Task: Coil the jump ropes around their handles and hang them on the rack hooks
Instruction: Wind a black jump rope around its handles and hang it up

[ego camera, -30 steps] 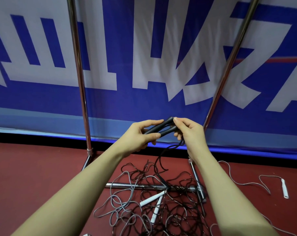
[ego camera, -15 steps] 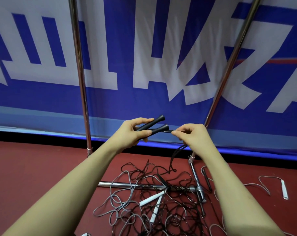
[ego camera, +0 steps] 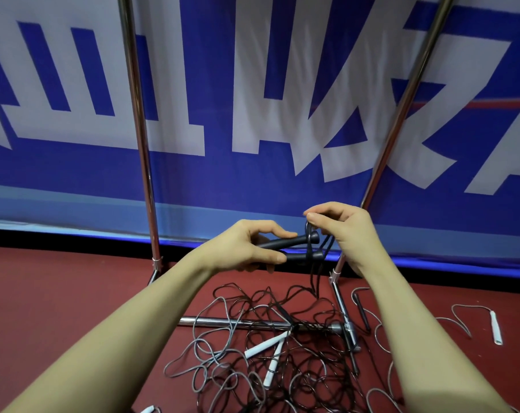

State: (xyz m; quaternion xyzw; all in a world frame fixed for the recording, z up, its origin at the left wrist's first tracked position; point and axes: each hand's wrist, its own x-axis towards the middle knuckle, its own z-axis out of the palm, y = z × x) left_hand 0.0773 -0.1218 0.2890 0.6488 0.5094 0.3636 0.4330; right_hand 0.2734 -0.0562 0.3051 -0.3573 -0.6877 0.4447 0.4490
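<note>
My left hand grips two black jump-rope handles side by side, their flared ends pointing right. My right hand pinches the black rope just above those ends, and the rope loops around the handles there. From the handles the rope drops to a tangled pile of black and grey ropes on the floor. A pair of white handles lies in that pile. The metal rack's two uprights rise behind my hands; its hooks are out of view.
The rack's base bar lies across the red floor under the tangle. Another white handle with a grey cord lies at the right. A black handle rests beside the rack's right foot. A blue and white banner covers the wall behind.
My right hand has lifted the rope from beside the handle tips up over them, forming a loop around the ends. My left hand stayed on the handles and dropped slightly.
</note>
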